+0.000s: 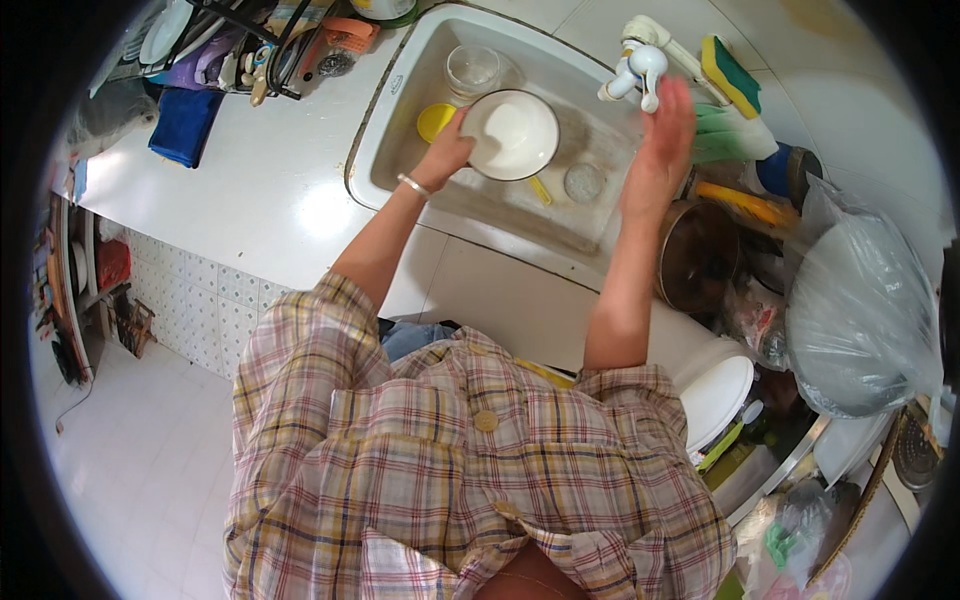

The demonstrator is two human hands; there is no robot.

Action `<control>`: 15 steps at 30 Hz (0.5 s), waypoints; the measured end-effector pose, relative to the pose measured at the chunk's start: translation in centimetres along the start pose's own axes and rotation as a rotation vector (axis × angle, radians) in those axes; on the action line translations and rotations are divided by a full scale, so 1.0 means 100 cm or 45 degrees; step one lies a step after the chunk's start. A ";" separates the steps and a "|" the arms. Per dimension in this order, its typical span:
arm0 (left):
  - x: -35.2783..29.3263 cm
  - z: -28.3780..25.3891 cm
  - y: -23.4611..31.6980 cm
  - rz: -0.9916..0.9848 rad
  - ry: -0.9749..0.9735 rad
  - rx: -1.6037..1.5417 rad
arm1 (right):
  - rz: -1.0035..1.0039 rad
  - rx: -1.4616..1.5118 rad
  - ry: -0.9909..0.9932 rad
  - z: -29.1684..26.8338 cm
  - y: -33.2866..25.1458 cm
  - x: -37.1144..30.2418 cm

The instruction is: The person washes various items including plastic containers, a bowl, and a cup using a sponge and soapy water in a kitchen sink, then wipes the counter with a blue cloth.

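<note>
My left hand (450, 152) grips the left side of a white bowl (515, 135) with a dark rim, its inside facing up. The bowl is over a grey sink (375, 140). My right hand (665, 150) is raised at the white tap (648, 65), fingers stretched out beside its lever; whether they touch it I cannot tell. Behind my left hand in the sink sit a yellow cup or small bowl (434, 122) and a clear glass bowl (472, 70). A round drain (583, 182) and a thin yellow piece (540, 190) show on the sink's bottom.
A yellow-green sponge (731, 77) rests behind the tap. Right of the sink stand a brown pot (698, 255) and a large object wrapped in clear plastic (855, 300). A folded blue cloth (185, 125) and a dish rack (240, 45) occupy the left counter.
</note>
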State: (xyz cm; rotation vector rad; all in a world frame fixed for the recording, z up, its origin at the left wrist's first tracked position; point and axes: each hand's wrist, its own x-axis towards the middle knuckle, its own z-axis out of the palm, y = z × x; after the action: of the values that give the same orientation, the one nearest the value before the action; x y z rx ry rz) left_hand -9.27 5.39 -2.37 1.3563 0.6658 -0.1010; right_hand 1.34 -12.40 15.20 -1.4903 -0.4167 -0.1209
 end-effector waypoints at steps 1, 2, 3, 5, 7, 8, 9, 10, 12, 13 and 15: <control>-0.001 0.024 0.017 0.063 -0.075 -0.133 | -0.093 -0.251 -0.043 -0.002 -0.009 0.008; -0.005 0.042 0.031 0.126 -0.125 -0.265 | -0.181 -0.482 -0.101 0.000 -0.013 0.014; 0.005 0.051 0.028 0.378 -0.070 -0.026 | -0.274 -0.706 -0.166 0.003 -0.018 0.019; 0.039 0.065 0.012 0.871 0.056 0.456 | -0.223 -0.657 -0.226 0.004 -0.025 0.024; 0.037 0.094 0.028 0.941 0.042 0.452 | -0.152 -0.637 -0.253 -0.010 -0.028 0.030; 0.032 0.105 0.037 0.972 0.039 0.453 | -0.156 -0.609 -0.280 -0.015 -0.027 0.032; 0.026 0.111 0.048 0.997 0.023 0.463 | -0.162 -0.576 -0.308 -0.018 -0.027 0.034; 0.023 0.114 0.053 1.045 0.053 0.436 | -0.166 -0.535 -0.342 -0.019 -0.026 0.035; 0.019 0.119 0.062 1.141 0.111 0.380 | -0.179 -0.554 -0.402 -0.021 -0.024 0.037; 0.020 0.122 0.067 1.146 0.113 0.391 | -0.185 -0.564 -0.432 -0.022 -0.022 0.037; 0.021 0.123 0.074 1.154 0.131 0.418 | -0.063 -0.222 -0.366 -0.027 -0.008 0.033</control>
State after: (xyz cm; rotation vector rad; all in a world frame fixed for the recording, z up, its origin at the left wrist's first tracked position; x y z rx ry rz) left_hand 0.36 -3.51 3.81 1.8759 0.0662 0.6121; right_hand 4.61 -14.58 17.02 -1.6761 -0.6893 0.0199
